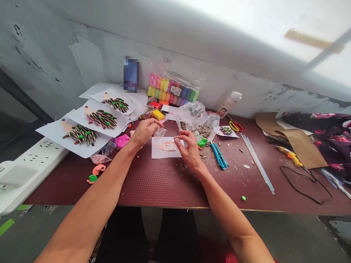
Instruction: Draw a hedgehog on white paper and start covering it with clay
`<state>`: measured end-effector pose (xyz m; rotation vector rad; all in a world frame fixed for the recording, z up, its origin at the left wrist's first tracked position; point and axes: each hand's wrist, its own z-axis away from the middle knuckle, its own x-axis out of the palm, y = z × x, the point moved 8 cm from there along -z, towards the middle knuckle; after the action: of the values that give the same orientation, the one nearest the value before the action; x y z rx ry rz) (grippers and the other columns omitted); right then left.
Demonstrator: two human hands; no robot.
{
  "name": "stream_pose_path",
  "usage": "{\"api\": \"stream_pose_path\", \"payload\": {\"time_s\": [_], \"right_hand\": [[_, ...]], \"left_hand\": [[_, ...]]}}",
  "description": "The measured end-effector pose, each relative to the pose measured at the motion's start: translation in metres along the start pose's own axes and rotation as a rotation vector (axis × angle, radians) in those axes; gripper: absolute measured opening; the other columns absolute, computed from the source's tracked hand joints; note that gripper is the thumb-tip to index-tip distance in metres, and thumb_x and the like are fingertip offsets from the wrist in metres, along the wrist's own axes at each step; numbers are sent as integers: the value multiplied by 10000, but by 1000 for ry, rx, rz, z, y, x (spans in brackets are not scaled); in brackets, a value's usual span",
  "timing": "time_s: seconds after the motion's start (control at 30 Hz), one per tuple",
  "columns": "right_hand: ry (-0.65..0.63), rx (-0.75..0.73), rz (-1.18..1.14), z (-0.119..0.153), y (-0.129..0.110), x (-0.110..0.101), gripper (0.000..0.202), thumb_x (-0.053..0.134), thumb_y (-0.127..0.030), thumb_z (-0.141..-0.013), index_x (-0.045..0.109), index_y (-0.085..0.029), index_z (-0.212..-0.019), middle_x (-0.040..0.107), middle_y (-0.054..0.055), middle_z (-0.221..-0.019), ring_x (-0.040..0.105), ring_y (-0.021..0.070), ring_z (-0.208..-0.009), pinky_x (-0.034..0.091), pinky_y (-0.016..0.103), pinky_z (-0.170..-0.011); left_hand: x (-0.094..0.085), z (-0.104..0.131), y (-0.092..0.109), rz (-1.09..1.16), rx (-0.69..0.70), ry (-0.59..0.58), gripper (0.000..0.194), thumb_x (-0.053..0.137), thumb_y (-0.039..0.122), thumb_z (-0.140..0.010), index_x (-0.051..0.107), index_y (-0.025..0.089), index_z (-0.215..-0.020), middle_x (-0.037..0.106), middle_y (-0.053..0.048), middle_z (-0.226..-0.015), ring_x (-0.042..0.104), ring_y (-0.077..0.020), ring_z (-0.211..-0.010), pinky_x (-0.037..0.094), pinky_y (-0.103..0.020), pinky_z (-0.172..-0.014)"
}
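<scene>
My left hand (144,132) pinches a small clear plastic wrapper (159,133) just above a white paper card (165,148) bearing a pale orange clay shape. My right hand (188,148) hovers over the card's right edge, fingertips pinched together close to the wrapper; whether it holds anything is hard to tell. Behind the hands lies a clear bag of striped sunflower seeds (201,128). A yellow clay block (158,114) and a pink clay lump (122,141) sit near my left hand.
Three paper sheets with seed-covered hedgehog figures (102,118) lie at the left. A pack of coloured clay (172,91) leans on the wall. Blue cutters (218,155), scissors (236,126), glue sticks (257,162), a black cord (304,184) and a white power strip (33,164) surround the maroon table (164,186).
</scene>
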<state>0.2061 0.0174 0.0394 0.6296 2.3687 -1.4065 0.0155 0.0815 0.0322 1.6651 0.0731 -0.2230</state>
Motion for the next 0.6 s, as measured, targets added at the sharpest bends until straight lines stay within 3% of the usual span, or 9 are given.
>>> {"api": "stream_pose_path", "payload": {"time_s": [0.17,0.27,0.43,0.6], "right_hand": [[15,-37,177,0,-6,6,79,670,-237,-881,718,-241,-944,586,47,-987,576,208,-970,466,370,-899],[-36,-47,261,-2,-4,15,57,690,-240,-879,738,-222,-853,564,40,-928,560,200,-914,447,347,-853],[-143,-21,418,-4,9,32,131,675,-285,-914,791,-224,-905,569,55,-913,543,200,-882,425,343,-833],[-169,-39,468,-2,9,38,142,665,-278,-919,781,-221,-980,611,61,-926,560,214,-906,427,353,-856]], "left_hand": [[-5,-3,-1,-249,84,69,289,584,400,-797,704,146,-865,676,-34,-753,537,-153,-609,460,-293,-641],[-4,-8,-11,-250,80,56,338,519,302,-838,701,143,-1075,709,-47,-849,611,-182,-698,511,-314,-720],[-7,-19,-16,-477,186,163,401,492,162,-822,716,125,-1153,681,-123,-1141,635,-249,-1032,474,-391,-1017],[4,-20,-19,-680,290,134,470,458,92,-827,698,123,-1229,652,-143,-1139,597,-283,-1110,468,-428,-1037]]}}
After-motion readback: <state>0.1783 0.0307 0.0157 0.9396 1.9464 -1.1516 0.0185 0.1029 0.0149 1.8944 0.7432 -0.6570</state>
